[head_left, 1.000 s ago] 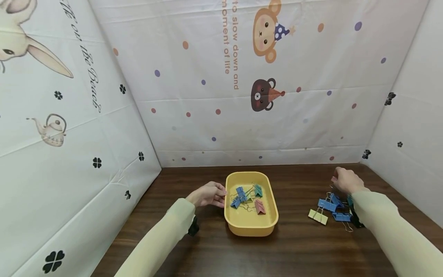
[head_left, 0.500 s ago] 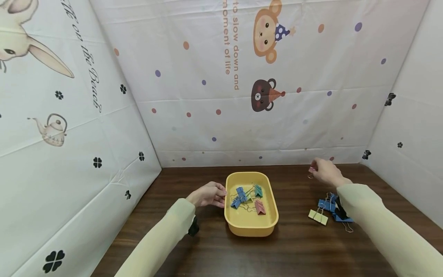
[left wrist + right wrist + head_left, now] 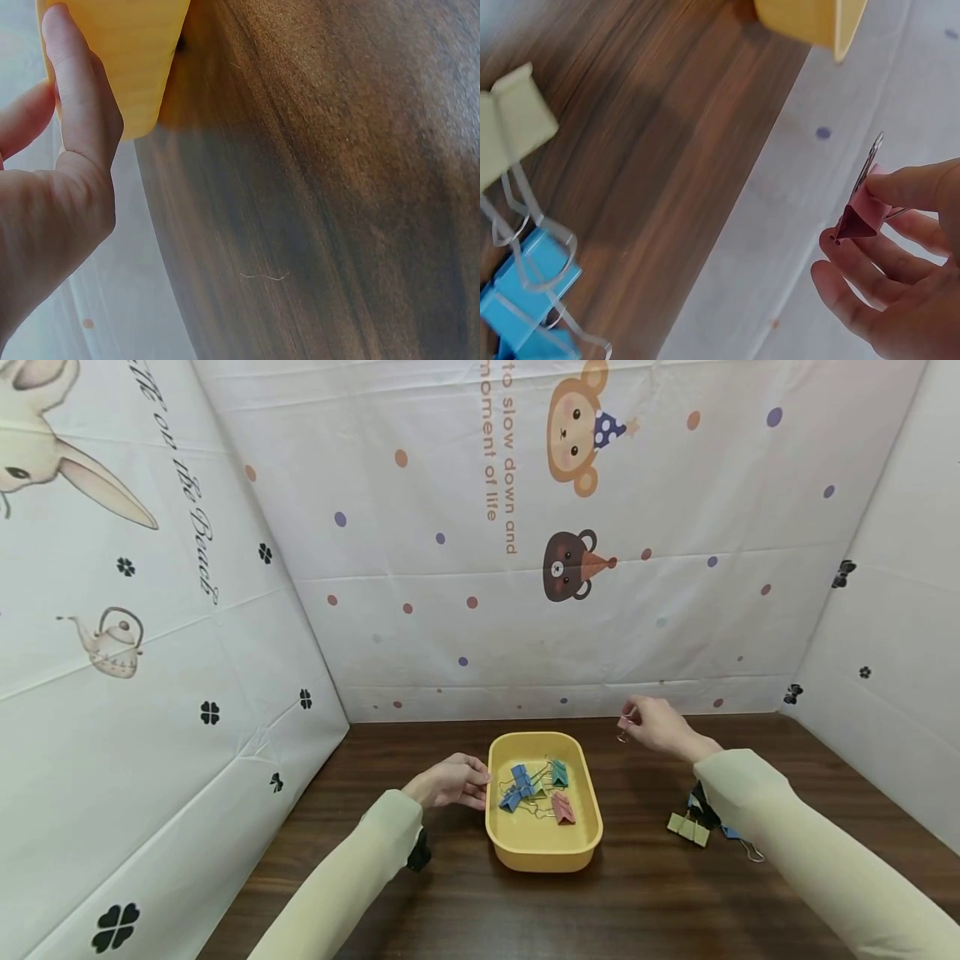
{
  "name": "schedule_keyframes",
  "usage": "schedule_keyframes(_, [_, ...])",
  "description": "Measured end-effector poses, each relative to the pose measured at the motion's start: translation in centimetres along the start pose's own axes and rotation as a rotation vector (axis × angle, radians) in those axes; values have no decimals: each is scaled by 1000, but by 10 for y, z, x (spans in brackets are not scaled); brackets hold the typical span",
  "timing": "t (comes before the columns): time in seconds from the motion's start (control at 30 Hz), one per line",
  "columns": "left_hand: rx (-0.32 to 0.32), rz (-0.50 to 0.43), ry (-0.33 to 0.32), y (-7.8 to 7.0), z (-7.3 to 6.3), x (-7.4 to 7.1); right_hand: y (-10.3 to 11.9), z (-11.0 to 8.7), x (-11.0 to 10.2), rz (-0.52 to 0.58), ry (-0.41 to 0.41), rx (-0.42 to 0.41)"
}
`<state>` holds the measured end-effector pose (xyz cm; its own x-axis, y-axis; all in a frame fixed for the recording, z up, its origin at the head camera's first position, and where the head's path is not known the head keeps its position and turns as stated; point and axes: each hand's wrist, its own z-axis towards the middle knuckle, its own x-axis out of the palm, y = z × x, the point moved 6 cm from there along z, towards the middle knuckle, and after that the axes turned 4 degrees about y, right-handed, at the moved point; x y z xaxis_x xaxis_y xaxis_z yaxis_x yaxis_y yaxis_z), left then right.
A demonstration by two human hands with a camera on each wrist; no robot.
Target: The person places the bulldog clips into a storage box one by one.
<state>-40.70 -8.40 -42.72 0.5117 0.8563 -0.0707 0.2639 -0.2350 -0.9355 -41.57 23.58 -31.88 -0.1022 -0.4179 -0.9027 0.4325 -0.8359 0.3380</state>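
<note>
My right hand (image 3: 660,727) pinches a pink binder clip (image 3: 868,210) between thumb and fingers, raised behind and right of the yellow tray (image 3: 543,860). The clip's wire handles stick out past the fingers in the right wrist view. My left hand (image 3: 453,781) touches the tray's left side, its fingers fairly straight along the outer wall (image 3: 142,67) and the thumb at the rim. Inside the tray lie blue binder clips (image 3: 517,787), a green clip (image 3: 559,774), a pink clip (image 3: 562,808) and a yellow-green clip partly covered by others.
Right of the tray, a pale yellow binder clip (image 3: 687,829) and blue binder clips (image 3: 529,285) lie on the dark wooden table (image 3: 450,910), partly hidden by the right sleeve in the head view. Printed white cloth (image 3: 420,635) hangs behind and at both sides.
My right hand has carried the pink binder clip leftward from above the loose clips towards the tray. My left hand and the tray have stayed in place.
</note>
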Motion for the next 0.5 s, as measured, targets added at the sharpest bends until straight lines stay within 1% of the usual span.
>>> schedule_keyframes(0.27, [-5,0,-4,0,0,0,32,5,14,46,42,-68])
schedule_keyframes(0.5, [-1,8,-4,-1,-1,0,58,6,35,80,96,-138])
